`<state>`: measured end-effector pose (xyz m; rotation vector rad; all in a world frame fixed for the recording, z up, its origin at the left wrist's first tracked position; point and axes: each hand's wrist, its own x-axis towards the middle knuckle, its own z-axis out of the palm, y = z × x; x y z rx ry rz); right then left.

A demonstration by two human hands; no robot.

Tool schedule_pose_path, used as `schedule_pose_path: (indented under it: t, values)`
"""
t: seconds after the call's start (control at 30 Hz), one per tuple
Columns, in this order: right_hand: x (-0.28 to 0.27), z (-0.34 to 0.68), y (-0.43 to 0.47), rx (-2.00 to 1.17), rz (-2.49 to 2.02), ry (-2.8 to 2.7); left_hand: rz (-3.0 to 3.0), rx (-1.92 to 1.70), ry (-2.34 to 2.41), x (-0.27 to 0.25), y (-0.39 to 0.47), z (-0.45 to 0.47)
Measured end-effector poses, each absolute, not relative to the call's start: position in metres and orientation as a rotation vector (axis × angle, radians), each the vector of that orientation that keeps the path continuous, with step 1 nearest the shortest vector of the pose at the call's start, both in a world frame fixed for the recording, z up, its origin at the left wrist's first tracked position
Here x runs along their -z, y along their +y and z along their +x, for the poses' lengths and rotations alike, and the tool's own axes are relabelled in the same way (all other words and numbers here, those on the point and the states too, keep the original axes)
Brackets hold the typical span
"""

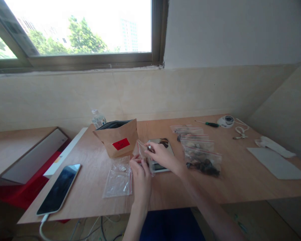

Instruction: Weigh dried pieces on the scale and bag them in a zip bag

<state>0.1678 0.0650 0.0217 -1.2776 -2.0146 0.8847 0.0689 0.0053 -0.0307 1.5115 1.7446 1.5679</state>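
Note:
My left hand has its fingers closed on a clear zip bag with a red line along its mouth. At the bag's mouth, my right hand pinches a small dark brown piece; its exact kind is too small to tell. Just behind the right hand lies a small digital scale with a shiny plate, partly covered by my hand and the bag. Dark pieces show on that plate, though some may be reflections. Flat clear zip bags lie beside my left hand.
A brown paper pouch stands open behind my left hand, near a plastic bottle. Filled zip bags lie in a row at right. Farther off are a screwdriver, a white camera and white paper. A phone charges at left.

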Motion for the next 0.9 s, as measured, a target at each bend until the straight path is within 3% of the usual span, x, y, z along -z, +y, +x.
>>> schedule_pose_path:
  t: [0.23,0.5,0.9]
  values:
    - [-0.011,0.177,0.074,-0.791,-1.286,-1.965,1.410,-1.570,1.751,0.038,0.005,0.060]
    - [0.060,0.220,0.102,-0.192,-1.456,-2.172,1.359,-1.599,1.703,0.040,0.005,0.053]
    - [0.081,0.235,0.118,0.015,-1.301,-2.375,1.409,-1.557,1.715,0.039,0.006,0.055]
